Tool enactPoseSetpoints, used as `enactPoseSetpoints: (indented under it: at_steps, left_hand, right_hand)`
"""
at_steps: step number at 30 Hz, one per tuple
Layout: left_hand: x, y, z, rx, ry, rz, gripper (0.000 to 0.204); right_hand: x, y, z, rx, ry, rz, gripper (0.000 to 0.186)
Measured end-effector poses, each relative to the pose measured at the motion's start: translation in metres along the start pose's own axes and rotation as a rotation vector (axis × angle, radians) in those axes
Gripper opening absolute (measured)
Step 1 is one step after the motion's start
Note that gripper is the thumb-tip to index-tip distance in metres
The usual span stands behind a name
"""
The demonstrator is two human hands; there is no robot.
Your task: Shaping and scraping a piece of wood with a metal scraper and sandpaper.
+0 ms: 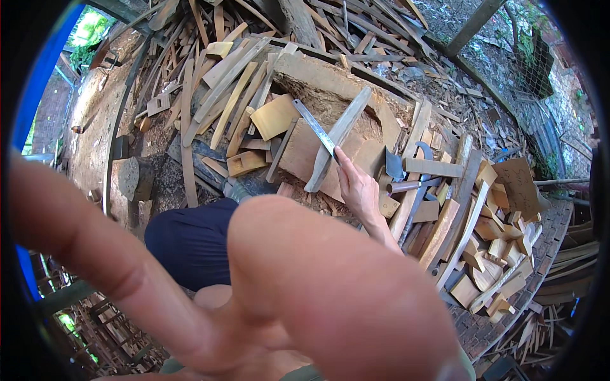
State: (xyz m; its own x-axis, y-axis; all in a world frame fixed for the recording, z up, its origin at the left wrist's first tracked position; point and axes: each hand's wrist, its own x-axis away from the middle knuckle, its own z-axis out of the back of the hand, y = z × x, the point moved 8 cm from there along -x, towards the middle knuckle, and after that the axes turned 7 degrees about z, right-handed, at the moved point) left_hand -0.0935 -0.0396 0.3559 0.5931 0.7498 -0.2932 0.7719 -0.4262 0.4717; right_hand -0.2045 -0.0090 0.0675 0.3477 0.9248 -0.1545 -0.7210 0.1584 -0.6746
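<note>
Head view: the person's right hand [358, 187] pinches the near end of a metal ruler [312, 122] between thumb and fingers, and the ruler slants up and to the left from the grip. It crosses the nearer half of a long grey wooden bar [348, 126]; whether the two touch, I cannot tell. Under the bar sits a big, rough, worn timber block [308, 71], and just left of the ruler's far end lies a yellowish square of wood [274, 116]. Right of the hand I see a dark metal blade [394, 164] and a dark-handled tool [403, 187] among narrow wooden strips. Small wood offcuts [486, 273] crowd the far right, with a piece of cardboard [520, 185] above them. Over on the left, a cut log [133, 179] stands apart. Close to the lens, a large blurred bare shape [343, 279] fills the lower middle; I cannot tell whether it is the left hand, or how that hand is held.
</note>
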Motion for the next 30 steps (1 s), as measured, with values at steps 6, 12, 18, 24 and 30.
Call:
enactPoseSetpoints:
  at_steps: [6,12,18,24,30]
  left_hand:
    - [-0.002,-0.003,-0.004,-0.007,0.011,0.030,0.082]
    - [-0.005,-0.006,-0.007,-0.017,0.010,0.060,0.082]
    - [-0.009,-0.013,-0.010,-0.025,0.013,0.096,0.083]
    - [-0.018,-0.041,0.007,-0.857,-0.153,0.453,0.061]
    - [-0.002,-0.104,-0.034,-2.193,-1.123,0.413,0.039]
  right_hand:
    - [-0.001,-0.002,-0.002,-0.003,-0.053,-0.044,0.044]
    - [0.002,0.001,-0.002,0.008,-0.006,-0.009,0.043]
    - [0.001,-0.001,0.003,0.012,-0.028,-0.032,0.043]
    - [0.004,0.000,0.017,0.014,-0.019,-0.046,0.043]
    - [0.013,0.006,0.005,0.153,-0.098,-0.140,0.046]
